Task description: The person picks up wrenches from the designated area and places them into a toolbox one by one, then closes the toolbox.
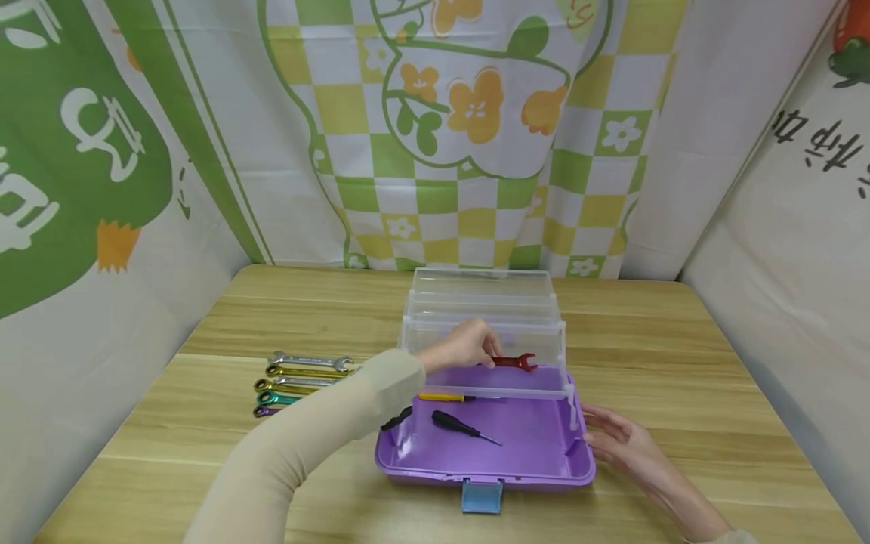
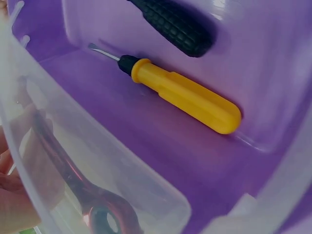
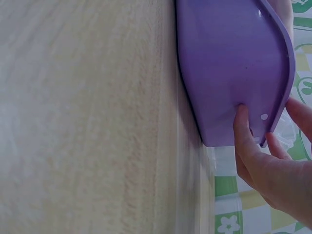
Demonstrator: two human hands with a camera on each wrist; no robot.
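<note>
My left hand (image 1: 472,344) pinches a red wrench (image 1: 514,363) above the translucent tray (image 1: 418,336) of a purple toolbox (image 1: 485,465). The left wrist view shows the wrench (image 2: 68,168) through the clear plastic, its ring end low and its shaft by the fingers. Against the box's right side, my right hand (image 1: 628,449) rests with fairly straight fingers; in the right wrist view one fingertip touches the purple wall (image 3: 224,73). Inside the box lie a yellow-handled screwdriver (image 2: 195,102) and a black-handled screwdriver (image 1: 454,423).
Left of the box, several wrenches (image 1: 309,362) in silver, gold, green and purple lie side by side, partly hidden by the left sleeve (image 1: 326,423). A blue latch (image 1: 482,496) hangs at the box front. Patterned curtains (image 1: 476,211) stand behind the wooden table (image 1: 652,340).
</note>
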